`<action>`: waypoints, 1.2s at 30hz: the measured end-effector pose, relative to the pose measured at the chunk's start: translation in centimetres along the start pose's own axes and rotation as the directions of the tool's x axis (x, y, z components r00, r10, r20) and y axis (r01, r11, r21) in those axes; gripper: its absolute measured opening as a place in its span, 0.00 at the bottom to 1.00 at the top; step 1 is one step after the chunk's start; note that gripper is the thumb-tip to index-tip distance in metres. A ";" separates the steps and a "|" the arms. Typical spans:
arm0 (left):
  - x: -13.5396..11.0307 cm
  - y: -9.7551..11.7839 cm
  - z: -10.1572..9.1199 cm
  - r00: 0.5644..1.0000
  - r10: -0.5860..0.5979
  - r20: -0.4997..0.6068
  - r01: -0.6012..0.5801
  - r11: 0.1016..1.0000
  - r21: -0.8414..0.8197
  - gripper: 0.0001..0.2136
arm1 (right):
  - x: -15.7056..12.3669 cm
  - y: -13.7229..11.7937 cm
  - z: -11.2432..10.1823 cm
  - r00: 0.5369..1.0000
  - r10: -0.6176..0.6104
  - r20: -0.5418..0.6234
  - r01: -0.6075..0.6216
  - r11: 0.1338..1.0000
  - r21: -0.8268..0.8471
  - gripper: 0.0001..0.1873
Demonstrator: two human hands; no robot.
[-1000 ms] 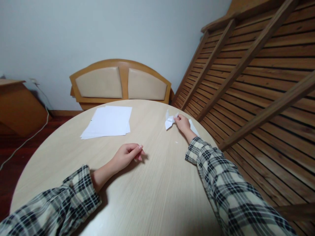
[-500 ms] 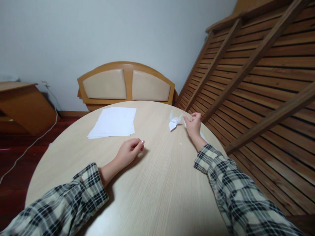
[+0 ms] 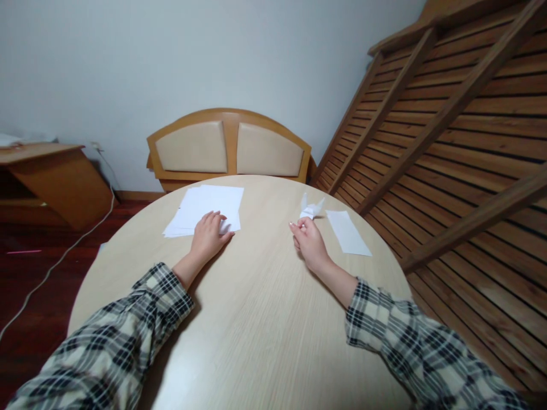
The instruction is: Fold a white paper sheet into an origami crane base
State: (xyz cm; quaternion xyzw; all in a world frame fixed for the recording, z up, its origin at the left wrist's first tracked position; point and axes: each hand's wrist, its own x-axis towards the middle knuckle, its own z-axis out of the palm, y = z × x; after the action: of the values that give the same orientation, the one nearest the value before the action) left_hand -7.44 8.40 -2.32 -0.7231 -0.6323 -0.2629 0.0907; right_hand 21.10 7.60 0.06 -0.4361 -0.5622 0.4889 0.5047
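My left hand (image 3: 208, 236) lies flat with its fingers on the near edge of a stack of white paper sheets (image 3: 205, 209) on the round wooden table (image 3: 265, 319). Just short of a small folded white paper figure (image 3: 311, 208), my right hand (image 3: 308, 242) rests on the table with its fingers loosely curled and nothing visible in them. A white paper strip (image 3: 348, 231) lies to the right of the figure. Both my sleeves are plaid.
A wooden chair with beige pads (image 3: 229, 151) stands behind the table against the pale wall. A slatted wooden frame (image 3: 453, 136) leans at the right. At the left are a wooden cabinet (image 3: 51, 182) and a white cable (image 3: 64, 250) on the dark floor.
My left hand moved forward from the table's middle onto the paper stack and flattened. My right hand let go of the folded figure and drew back toward me, uncovering the paper strip.
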 end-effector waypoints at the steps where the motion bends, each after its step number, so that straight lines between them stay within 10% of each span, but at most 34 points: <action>1: 0.1 -0.1 0.1 1.000 -0.002 0.030 0.001 1.000 0.010 0.20 | -0.3 0.0 0.4 0.999 -0.040 -0.019 0.040 0.999 0.002 0.21; 8: 1.6 -0.8 0.3 0.934 -0.101 0.342 0.109 0.994 -0.005 0.25 | -1.4 0.5 0.5 0.989 0.118 0.086 -0.123 0.991 0.058 0.22; 36: 1.3 -0.2 -1.7 0.959 -0.244 0.147 0.252 0.967 -0.038 0.18 | -1.6 0.1 0.1 0.964 0.196 0.179 -0.209 0.976 0.061 0.19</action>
State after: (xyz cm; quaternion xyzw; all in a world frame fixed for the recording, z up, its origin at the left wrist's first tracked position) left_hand -7.97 8.78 -0.22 -0.6571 -0.7151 -0.2384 -0.0083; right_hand 21.21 6.03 -0.26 -0.4270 -0.5362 0.5958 0.4187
